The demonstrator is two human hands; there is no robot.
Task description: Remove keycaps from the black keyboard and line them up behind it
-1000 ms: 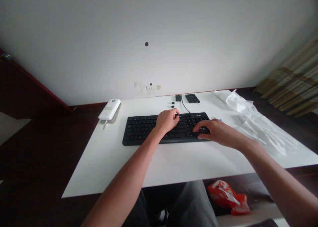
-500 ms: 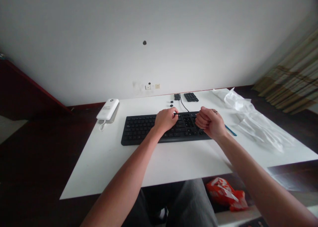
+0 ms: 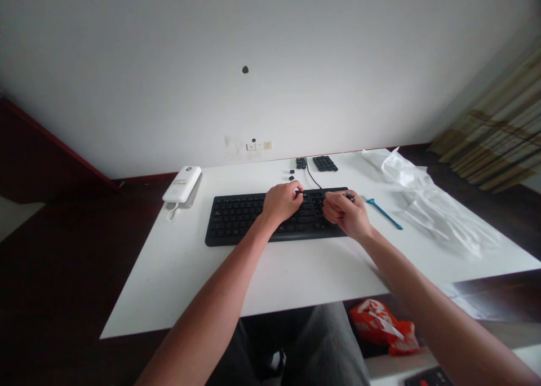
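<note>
A black keyboard (image 3: 236, 220) lies on the white table, partly covered by both hands. My left hand (image 3: 282, 203) rests over its middle, thumb and forefinger pinched around a small black piece (image 3: 299, 193) that looks like a keycap. Over the number-pad side, my right hand (image 3: 346, 212) is closed in a fist; a dark bit shows above its knuckles, too small to name. Behind the keyboard sit two loose black keycaps (image 3: 291, 178), a small group of keycaps (image 3: 301, 163) and a larger block of keycaps (image 3: 325, 164).
A blue-handled brush (image 3: 384, 214) lies right of the keyboard, near crumpled white plastic (image 3: 439, 211). At the table's left stands a white power bank (image 3: 182, 185) with a short cable. The keyboard cable (image 3: 313, 177) runs back toward the wall. An orange bag (image 3: 382, 324) is below the table edge.
My right hand has shifted left and slightly down over the keyboard, uncovering more of the blue brush. The left hand has kept its pinch in nearly the same spot.
</note>
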